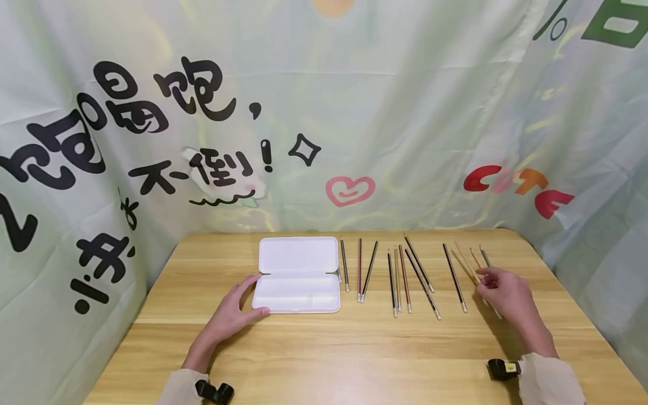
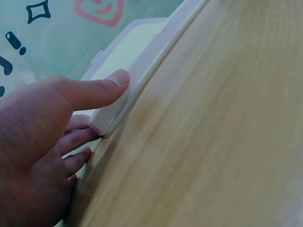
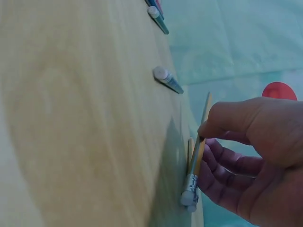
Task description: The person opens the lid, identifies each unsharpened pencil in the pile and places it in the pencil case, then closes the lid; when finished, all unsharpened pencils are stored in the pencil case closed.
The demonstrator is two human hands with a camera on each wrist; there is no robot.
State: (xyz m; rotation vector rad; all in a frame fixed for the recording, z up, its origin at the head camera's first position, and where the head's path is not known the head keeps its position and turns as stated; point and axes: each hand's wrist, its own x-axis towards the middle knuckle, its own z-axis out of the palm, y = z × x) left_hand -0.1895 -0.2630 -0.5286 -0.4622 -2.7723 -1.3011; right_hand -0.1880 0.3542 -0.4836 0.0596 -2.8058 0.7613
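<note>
A white pencil case lies with its lid folded back on the table, and its tray holds no pencils. My left hand grips its left side, with the thumb on the front wall and the other fingers around the left end. At the right, my right hand pinches a natural-wood pencil between thumb and index finger, its white eraser end pointing towards me. A second eraser end shows right beside it. Dark and brownish pencils lie behind that hand, partly hidden by it.
Several black, red-brown and wood-coloured pencils lie loosely between the case and my right hand, including a black pencil and a red-brown pencil. A printed cloth hangs behind the wooden table.
</note>
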